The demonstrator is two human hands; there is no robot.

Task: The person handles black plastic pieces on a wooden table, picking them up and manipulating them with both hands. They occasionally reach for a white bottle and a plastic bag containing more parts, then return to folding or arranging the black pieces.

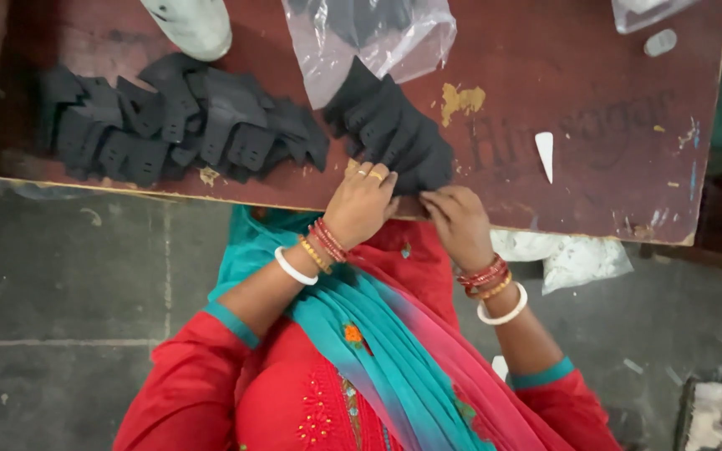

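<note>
Your left hand [363, 203] and right hand [459, 219] both pinch the near edge of the small stack of black pieces [394, 134], which runs away from you toward the plastic bag [378, 38]; the left hand sits closer.

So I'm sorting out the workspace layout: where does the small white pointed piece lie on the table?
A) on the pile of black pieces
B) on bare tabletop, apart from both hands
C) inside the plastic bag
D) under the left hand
B: the white pointed piece lies alone on the table, apart from both hands.
</note>
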